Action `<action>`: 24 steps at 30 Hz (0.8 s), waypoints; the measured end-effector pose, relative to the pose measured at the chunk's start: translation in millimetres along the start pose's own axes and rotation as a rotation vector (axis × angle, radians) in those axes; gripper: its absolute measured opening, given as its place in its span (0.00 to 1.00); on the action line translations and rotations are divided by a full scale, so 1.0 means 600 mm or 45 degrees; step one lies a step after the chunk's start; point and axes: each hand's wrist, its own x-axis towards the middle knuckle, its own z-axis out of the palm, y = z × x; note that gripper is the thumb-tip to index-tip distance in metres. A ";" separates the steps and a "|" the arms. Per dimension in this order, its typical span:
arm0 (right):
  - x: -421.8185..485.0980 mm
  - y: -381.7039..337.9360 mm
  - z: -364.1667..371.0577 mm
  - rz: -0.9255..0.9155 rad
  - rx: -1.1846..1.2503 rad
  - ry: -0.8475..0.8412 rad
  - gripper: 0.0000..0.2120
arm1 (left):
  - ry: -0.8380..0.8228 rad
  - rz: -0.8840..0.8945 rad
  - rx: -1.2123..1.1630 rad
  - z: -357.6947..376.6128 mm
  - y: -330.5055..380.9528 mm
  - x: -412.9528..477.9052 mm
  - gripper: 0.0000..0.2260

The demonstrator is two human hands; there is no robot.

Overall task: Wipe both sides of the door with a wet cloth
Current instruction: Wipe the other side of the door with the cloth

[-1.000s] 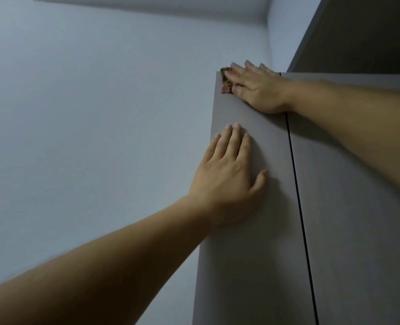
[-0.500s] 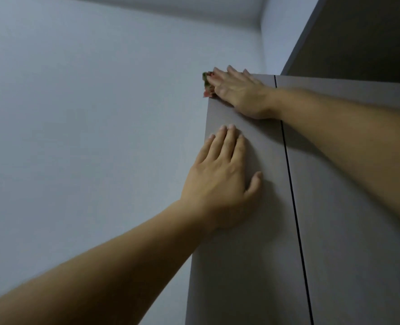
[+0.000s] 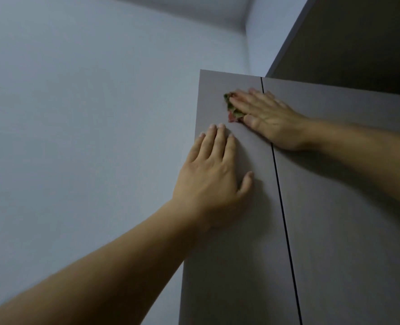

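Nearest the camera, the left forearm is raised from the lower left, and the left hand [image 3: 214,174] is laid flat on the grey door [image 3: 229,254] close to its left edge, fingers straight and together, thumb spread; nothing is gripped by it. Higher up, towards the door's top edge, the cloth [image 3: 232,109] is pinned against the panel under the right hand [image 3: 267,116], whose fingers are stretched out flat over it and not curled round it. Only a green and red scrap of the cloth is seen beyond the fingertips. The wrist is crossed over the dark seam [image 3: 285,231] that parts the door from the neighbouring panel [image 3: 346,231]. Beyond the door's left edge the pale wall [image 3: 88,113] is seen, and farthest off the ceiling [image 3: 194,5].

Since the cloth is only pressed, not gripped, it could probably be lost from under the fingers on a quick stroke and dropped from this height. The top left corner could easily be missed at full reach. Should the door swing free, it could be pushed away if the bracing hand were lifted. The other side cannot be seen.

No brand, label or writing can be read anywhere.
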 end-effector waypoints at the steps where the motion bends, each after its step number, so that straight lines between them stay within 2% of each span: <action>1: 0.017 0.016 -0.012 0.100 -0.017 -0.010 0.29 | -0.008 0.004 -0.004 0.000 0.000 0.001 0.38; 4: 0.051 0.026 -0.025 0.340 -0.050 0.020 0.26 | -0.007 0.014 -0.013 0.000 -0.002 0.001 0.37; 5: 0.044 0.016 -0.018 0.317 -0.051 0.028 0.27 | -0.009 0.018 -0.020 0.000 -0.003 0.001 0.37; 8: -0.026 -0.007 0.022 -0.002 -0.035 0.030 0.32 | -0.017 0.022 -0.014 0.002 -0.002 0.001 0.36; 10: -0.036 0.022 0.020 -0.031 -0.055 0.015 0.32 | -0.006 0.012 -0.003 0.002 -0.002 0.003 0.36; 13: 0.006 0.079 -0.017 0.349 -0.042 0.002 0.28 | 0.007 -0.011 0.012 -0.003 0.003 0.001 0.36; 15: 0.016 0.081 -0.017 0.449 -0.036 0.023 0.29 | -0.002 -0.051 0.026 -0.009 0.012 0.001 0.36; 16: 0.008 0.073 -0.008 0.397 -0.037 0.033 0.31 | -0.003 -0.083 0.023 -0.012 0.020 0.003 0.36; 18: -0.030 0.060 0.018 0.138 -0.026 0.028 0.34 | 0.022 -0.174 -0.018 -0.016 0.045 0.011 0.35; 20: -0.051 0.092 0.024 -0.018 -0.029 0.025 0.35 | 0.067 -0.240 -0.069 -0.016 0.076 0.023 0.34; 21: -0.047 0.120 0.013 0.015 -0.034 0.014 0.34 | 0.081 -0.244 -0.082 -0.014 0.094 0.030 0.33; 24: -0.023 0.190 -0.025 0.346 -0.011 0.011 0.30 | 0.067 -0.220 -0.072 0.001 0.146 0.054 0.33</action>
